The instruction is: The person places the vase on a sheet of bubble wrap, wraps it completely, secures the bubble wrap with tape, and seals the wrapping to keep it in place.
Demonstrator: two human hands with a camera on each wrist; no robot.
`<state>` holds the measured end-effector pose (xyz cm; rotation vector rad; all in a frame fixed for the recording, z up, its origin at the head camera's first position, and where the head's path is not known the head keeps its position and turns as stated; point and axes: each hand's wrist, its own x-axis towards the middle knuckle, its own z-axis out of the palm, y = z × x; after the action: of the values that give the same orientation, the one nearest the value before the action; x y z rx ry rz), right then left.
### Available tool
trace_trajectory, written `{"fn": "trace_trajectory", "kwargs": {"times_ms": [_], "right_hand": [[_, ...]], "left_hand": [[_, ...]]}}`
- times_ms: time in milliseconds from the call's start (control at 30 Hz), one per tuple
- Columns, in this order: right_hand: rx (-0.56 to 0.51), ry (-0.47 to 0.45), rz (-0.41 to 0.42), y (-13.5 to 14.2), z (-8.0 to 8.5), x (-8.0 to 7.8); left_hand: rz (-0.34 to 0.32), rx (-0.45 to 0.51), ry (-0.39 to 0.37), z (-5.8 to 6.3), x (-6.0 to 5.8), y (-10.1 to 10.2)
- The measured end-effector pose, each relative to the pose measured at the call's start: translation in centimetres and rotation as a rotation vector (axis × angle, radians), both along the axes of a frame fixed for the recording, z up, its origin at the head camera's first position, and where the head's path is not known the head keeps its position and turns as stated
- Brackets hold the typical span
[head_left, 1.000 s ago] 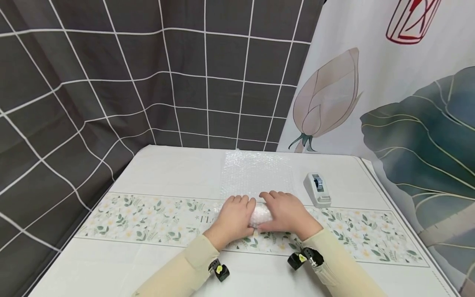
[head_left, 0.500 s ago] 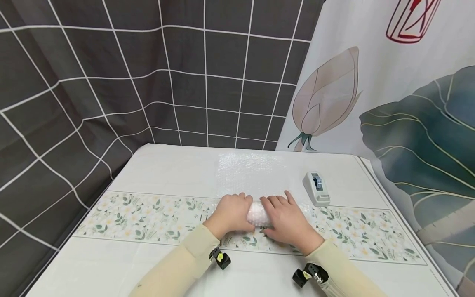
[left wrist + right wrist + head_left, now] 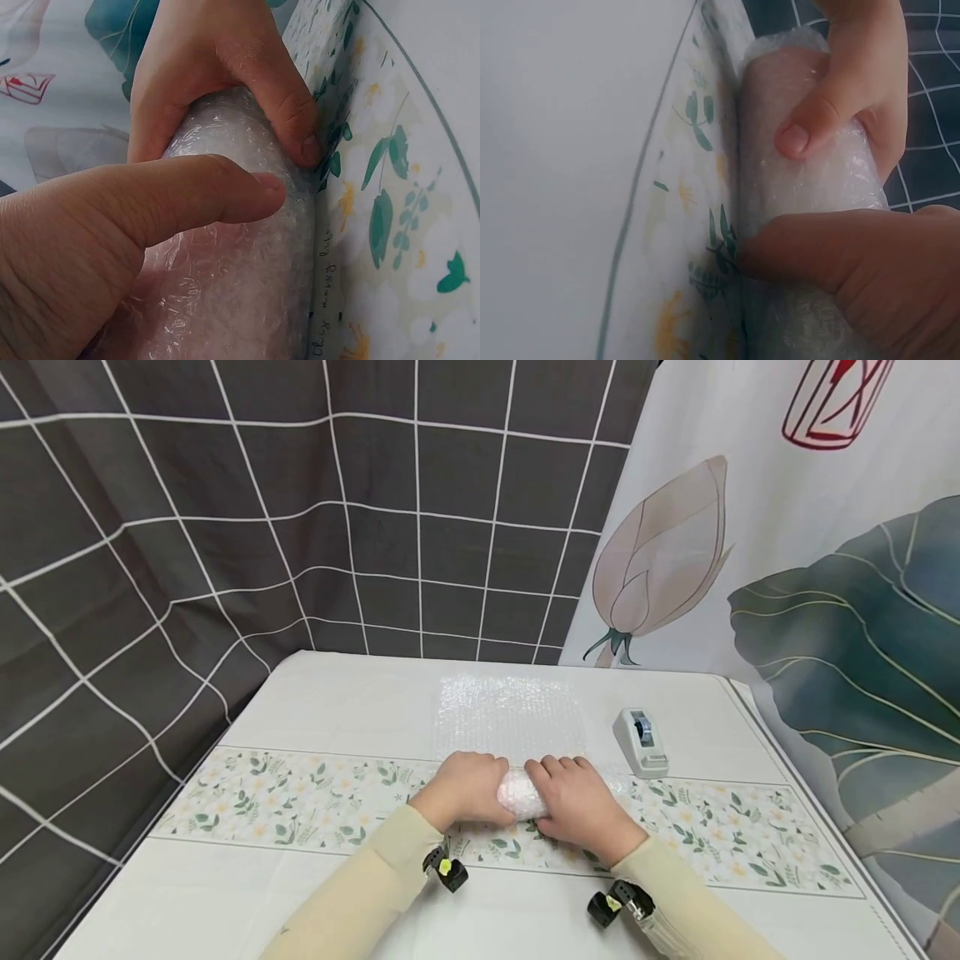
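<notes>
A bubble-wrap roll (image 3: 521, 795), with something pinkish showing through its layers, lies crosswise on the table. My left hand (image 3: 463, 789) grips its left part, the thumb on the near side and fingers over the top. On the right part, my right hand (image 3: 583, 802) holds it the same way. Beyond the roll, a flat stretch of bubble wrap (image 3: 510, 714) spreads toward the table's far edge. In the left wrist view, the left thumb presses along the wrapped roll (image 3: 225, 277). The right wrist view shows both thumbs against the roll (image 3: 810, 180); most other fingers are hidden behind it.
A white tape dispenser (image 3: 641, 743) stands to the right of the bubble wrap. The white tablecloth (image 3: 337, 693) has a floral band (image 3: 300, 802) running under the roll. A dark gridded curtain (image 3: 375, 543) and a white printed curtain (image 3: 675, 568) hang behind the table.
The flat bubble wrap's far edge has drawn a little nearer to me. My right hand's spread fingers have come together over the roll, and my left hand has shifted slightly along it.
</notes>
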<state>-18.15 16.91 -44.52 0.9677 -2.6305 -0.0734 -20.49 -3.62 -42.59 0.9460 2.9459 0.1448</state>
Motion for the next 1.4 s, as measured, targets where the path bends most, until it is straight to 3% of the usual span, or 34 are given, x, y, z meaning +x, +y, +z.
{"fn": "trace_trajectory", "kwargs": {"times_ms": [167,300,433,633,767,900,1133,1400], "right_hand": [[0.027,-0.042,0.015,-0.1,0.3,-0.3],[0.036,-0.08,0.006,-0.2,0.7,-0.5],[0.038,-0.149,-0.017,-0.3,1.2,-0.7],[0.043,-0.316,-0.056,-0.4,1.9,-1.3],[0.012,-0.455,-0.067,-0.4,2.4,-1.9],[-0.007,-0.541,-0.058,-0.5,2.6,-2.4],[0.013,-0.585,-0.046,-0.5,2.8,-2.6],[0.013,-0.607,-0.07,-0.5,2.9,-2.3]], "left_hand": [[-0.004,0.003,-0.002,0.1,0.2,-0.3],[-0.009,-0.043,0.103,-0.4,0.4,-0.5],[-0.033,-0.083,0.237,-0.4,1.4,-0.5],[-0.034,-0.15,0.363,-0.7,3.8,-0.2],[-0.019,-0.176,0.405,-1.2,4.4,-0.2],[-0.004,-0.2,0.41,-1.2,4.4,-0.4],[0.012,-0.212,0.317,-0.5,3.7,-0.5],[-0.055,-0.163,0.275,-0.6,3.0,-0.9]]}}
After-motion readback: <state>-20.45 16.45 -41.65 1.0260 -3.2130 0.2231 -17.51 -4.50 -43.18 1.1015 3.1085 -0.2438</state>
